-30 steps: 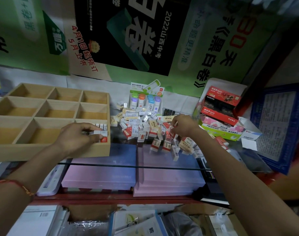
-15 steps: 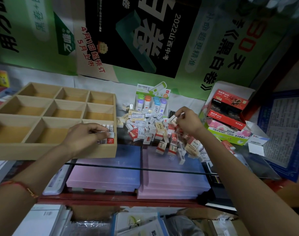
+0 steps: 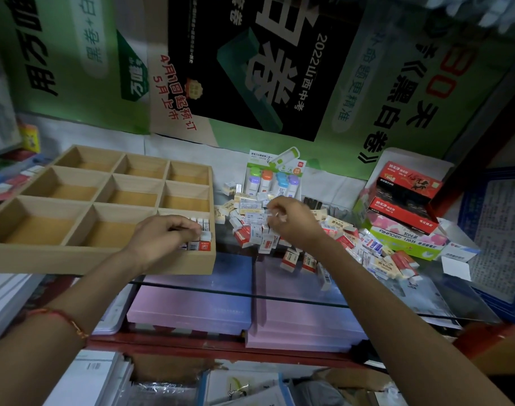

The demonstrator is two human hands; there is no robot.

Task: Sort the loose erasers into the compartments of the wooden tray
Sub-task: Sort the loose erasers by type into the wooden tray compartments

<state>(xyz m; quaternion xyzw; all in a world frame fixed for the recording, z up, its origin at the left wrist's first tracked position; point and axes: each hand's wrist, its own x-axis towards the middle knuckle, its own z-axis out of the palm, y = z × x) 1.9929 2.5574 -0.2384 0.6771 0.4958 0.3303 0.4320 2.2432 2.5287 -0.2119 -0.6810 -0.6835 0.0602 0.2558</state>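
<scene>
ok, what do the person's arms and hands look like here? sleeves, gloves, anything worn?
Both are bare. The left hand and right hand have no gloves and no rings that I can make out. No sleeves are in view on either arm. The only thing worn is a thin red thread bracelet with a small orange knot or bead, just above the left wrist. Nothing shows on the right arm.

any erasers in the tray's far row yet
No, the far row of the tray shows bare wood; erasers sit only in its near right compartment, at the left hand.
</scene>
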